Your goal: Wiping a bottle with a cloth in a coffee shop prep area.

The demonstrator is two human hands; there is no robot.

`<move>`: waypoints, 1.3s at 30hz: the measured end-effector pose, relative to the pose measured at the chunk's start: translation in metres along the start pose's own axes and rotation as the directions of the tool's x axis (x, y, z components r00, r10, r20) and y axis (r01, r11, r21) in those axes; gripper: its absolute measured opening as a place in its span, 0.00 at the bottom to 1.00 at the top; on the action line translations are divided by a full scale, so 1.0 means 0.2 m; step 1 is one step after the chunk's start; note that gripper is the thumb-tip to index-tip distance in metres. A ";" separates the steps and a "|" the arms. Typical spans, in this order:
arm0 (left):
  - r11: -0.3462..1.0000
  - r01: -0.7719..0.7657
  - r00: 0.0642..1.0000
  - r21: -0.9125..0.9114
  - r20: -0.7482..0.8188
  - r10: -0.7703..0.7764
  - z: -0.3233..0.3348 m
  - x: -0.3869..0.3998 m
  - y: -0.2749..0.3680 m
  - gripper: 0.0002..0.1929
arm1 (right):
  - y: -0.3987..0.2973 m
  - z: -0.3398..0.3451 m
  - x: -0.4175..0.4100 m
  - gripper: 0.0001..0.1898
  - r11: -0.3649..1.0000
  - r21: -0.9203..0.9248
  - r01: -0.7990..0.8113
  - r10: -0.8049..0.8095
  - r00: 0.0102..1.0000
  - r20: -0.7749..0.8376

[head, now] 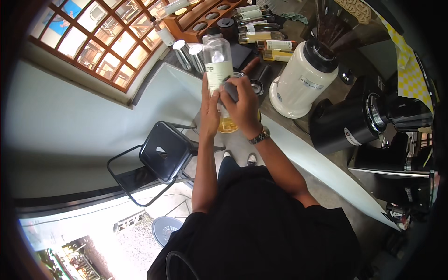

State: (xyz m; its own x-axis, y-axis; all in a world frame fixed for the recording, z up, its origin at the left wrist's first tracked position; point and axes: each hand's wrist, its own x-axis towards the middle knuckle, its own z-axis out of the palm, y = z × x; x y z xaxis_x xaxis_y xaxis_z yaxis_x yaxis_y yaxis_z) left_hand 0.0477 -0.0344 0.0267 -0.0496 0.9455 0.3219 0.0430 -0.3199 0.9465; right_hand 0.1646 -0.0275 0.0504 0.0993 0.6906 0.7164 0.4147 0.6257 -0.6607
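A clear bottle [218,52] with a black cap, a pale printed label and some yellow liquid at its base is held up in front of me. My left hand [210,112] grips its left side, fingers pointing up along the label. My right hand [244,105], with a dark wristwatch above the forearm, holds a dark grey object [231,91] against the bottle's right side. I cannot tell whether that object is a cloth or a sponge. Behind the hands, portafilters [256,85] with dark and reddish handles lie on the counter.
Several labelled bottles [260,36] lie along the counter beside a wooden rack [189,25]. Two metal cups [182,50] stand near the window ledge. A cream grinder [301,82] and a black grinder [344,119] stand at right. A black metal chair [168,150] is at lower left.
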 end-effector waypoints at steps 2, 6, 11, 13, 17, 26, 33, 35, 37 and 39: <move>0.997 0.029 1.000 -0.065 0.002 -0.029 0.00 -0.02 0.03 0.30 | 0.02 -0.01 0.07 0.11 0.997 0.067 -0.039 0.043 0.998 -0.051; 0.976 0.216 0.976 -0.038 -0.029 -0.217 0.02 0.00 0.08 0.30 | 0.04 0.00 0.09 0.11 0.973 0.192 -0.126 0.131 0.991 -0.016; 0.998 0.055 0.983 -0.040 -0.173 -0.061 -0.02 0.09 0.08 0.32 | 0.02 0.06 0.00 0.12 0.984 0.166 -0.072 0.071 0.997 0.011; 0.999 0.022 0.968 -0.046 -0.248 -0.032 -0.08 0.15 0.03 0.32 | 0.04 0.08 -0.08 0.12 0.981 0.170 -0.099 0.089 0.994 0.064; 0.997 0.047 0.946 -0.066 -0.316 -0.065 -0.08 0.18 0.05 0.32 | 0.06 0.13 -0.16 0.11 0.956 0.176 -0.233 0.225 0.972 0.068; 1.000 0.013 0.963 0.009 -0.268 -0.010 0.04 0.08 0.00 0.32 | 0.07 0.09 0.01 0.10 0.962 0.189 -0.197 0.205 0.979 -0.020; 0.999 -0.052 0.931 0.009 -0.361 0.051 0.03 0.17 0.06 0.35 | 0.05 0.09 -0.06 0.11 0.978 0.166 -0.126 0.131 0.991 -0.020; 0.998 -0.064 0.937 0.014 -0.344 0.065 0.01 0.17 0.05 0.34 | 0.06 0.09 -0.10 0.11 0.980 0.135 -0.144 0.145 0.989 -0.001; 0.997 -0.074 0.943 0.019 -0.324 0.076 0.03 0.16 0.07 0.34 | 0.07 0.08 -0.10 0.11 0.966 0.165 -0.199 0.202 0.979 0.003; 0.997 -0.049 0.962 0.064 -0.266 0.065 0.07 0.11 0.08 0.33 | 0.07 0.07 -0.07 0.11 0.947 0.197 -0.253 0.256 0.967 0.011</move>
State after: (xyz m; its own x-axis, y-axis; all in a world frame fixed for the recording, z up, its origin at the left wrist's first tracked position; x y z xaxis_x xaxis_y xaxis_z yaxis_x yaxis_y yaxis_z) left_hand 0.0622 -0.0173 0.0488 -0.3106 0.8725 0.3773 0.1092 -0.3615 0.9260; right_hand 0.1554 -0.0240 0.0274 0.1921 0.8319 0.5206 0.1896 0.4890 -0.8514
